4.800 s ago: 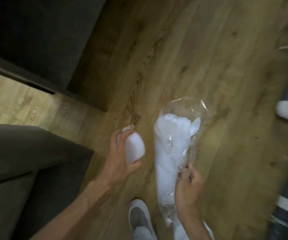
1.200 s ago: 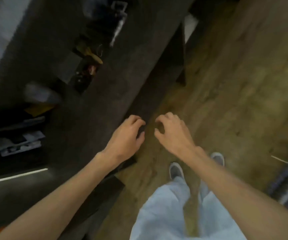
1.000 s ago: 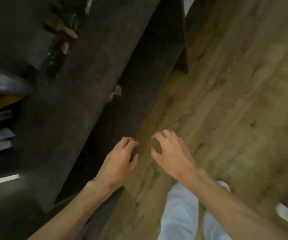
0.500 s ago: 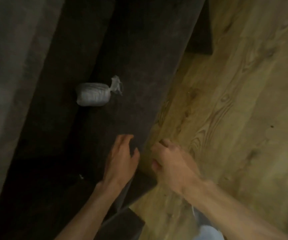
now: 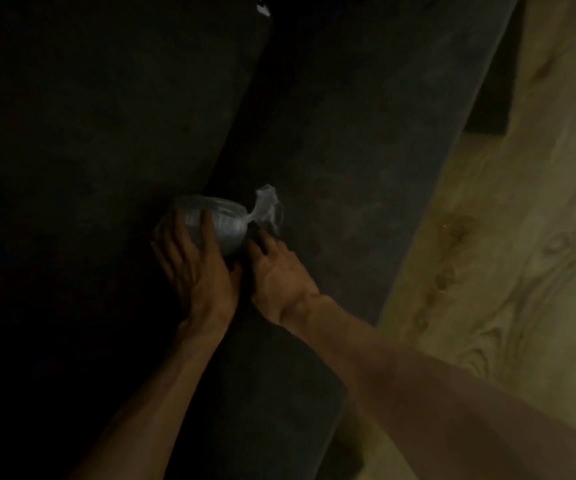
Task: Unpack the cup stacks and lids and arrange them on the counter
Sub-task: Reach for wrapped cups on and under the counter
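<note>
Head view — the left hand (image 5: 195, 268) is lying spread over the wrapped pack of lids (image 5: 222, 221), fingers curving onto it, on the dark shelf (image 5: 349, 168). The right hand (image 5: 279, 275) is reaching just beside the pack's knotted end (grip too dim to tell) — wooden floor (image 5: 504, 254) lying to the right.

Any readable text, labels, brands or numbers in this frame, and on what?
None can be read. The tied plastic bag under the left hand, beside the right hand, shows no print in this dim, blurred view. The dark shelf and the wooden floor carry no text.
</note>
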Demonstrator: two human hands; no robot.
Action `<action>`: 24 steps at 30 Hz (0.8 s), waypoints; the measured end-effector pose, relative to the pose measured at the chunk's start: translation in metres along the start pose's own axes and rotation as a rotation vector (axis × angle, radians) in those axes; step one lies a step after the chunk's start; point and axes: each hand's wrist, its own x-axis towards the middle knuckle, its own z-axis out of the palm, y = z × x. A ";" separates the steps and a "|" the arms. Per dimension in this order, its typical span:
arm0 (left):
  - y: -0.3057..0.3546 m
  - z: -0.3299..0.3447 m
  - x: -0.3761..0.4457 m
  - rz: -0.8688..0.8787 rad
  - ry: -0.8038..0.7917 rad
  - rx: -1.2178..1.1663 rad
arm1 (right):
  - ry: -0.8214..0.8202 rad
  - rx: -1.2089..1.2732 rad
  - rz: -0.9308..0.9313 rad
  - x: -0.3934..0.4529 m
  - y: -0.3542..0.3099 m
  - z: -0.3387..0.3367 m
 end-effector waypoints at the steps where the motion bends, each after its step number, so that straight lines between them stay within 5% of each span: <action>1: 0.005 0.002 0.005 -0.031 0.017 -0.067 | 0.028 0.039 -0.004 0.009 0.001 0.000; 6: 0.012 0.011 0.036 -0.415 0.026 -0.302 | 0.217 0.868 0.195 0.054 -0.007 0.006; 9: 0.013 0.001 0.045 -0.491 0.051 -0.478 | 0.101 1.281 0.402 0.068 -0.008 -0.003; 14: 0.037 -0.026 0.006 -0.383 0.017 -0.480 | -0.073 1.290 0.465 0.018 0.000 -0.029; 17: 0.068 -0.057 -0.041 -0.273 -0.053 -0.434 | 0.022 1.250 0.571 -0.035 0.004 -0.056; 24: 0.158 -0.168 -0.129 -0.190 -0.229 -0.772 | 0.244 0.961 0.638 -0.170 -0.007 -0.184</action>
